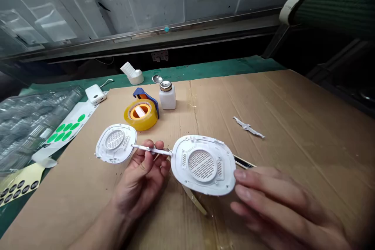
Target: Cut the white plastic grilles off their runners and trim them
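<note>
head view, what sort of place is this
Likely a workshop: flat brown cardboard on a green tabletop, a round yellow tape roll and a white perforated plastic panel suggest it.

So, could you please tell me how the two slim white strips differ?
The held strip is in the left hand; the loose strip lies untouched on the cardboard. The held strip meets or overlaps a white panel; the loose strip lies apart from it. Both are white.
</note>
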The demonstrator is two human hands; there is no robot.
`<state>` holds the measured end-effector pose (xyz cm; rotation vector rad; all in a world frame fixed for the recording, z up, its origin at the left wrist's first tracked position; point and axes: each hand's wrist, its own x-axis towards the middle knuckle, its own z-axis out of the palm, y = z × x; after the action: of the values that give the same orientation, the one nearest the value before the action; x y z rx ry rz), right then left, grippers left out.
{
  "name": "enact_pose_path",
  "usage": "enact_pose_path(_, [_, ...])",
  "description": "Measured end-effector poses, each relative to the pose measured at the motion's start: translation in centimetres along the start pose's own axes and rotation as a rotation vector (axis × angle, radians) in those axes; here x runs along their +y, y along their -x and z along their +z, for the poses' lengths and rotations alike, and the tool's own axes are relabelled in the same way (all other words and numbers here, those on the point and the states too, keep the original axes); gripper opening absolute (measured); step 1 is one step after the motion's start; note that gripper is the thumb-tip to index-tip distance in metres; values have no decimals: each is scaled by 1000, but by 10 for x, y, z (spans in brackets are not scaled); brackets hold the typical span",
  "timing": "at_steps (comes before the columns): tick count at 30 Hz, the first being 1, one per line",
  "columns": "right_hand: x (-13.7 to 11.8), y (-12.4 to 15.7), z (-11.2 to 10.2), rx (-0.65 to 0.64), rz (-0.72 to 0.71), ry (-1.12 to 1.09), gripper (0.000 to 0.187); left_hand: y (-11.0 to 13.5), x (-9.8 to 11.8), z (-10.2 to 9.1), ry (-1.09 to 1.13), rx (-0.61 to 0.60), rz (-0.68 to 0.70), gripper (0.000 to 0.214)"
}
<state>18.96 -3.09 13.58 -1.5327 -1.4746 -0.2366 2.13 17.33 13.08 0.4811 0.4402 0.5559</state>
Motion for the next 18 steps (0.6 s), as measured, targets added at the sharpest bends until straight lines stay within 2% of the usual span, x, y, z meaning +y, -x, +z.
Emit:
enact_pose_path(4, [2, -6, 5, -9, -87, 100, 61, 2, 1, 0, 7, -11, -17, 25])
enact_pose_path(11, [3, 0, 15, 21, 4, -89, 75, 4, 4, 1, 2, 5, -33, 26])
enact_pose_path(18, [2, -3, 13, 10, 17, -69, 72, 2, 3, 4, -6, -9, -15, 25])
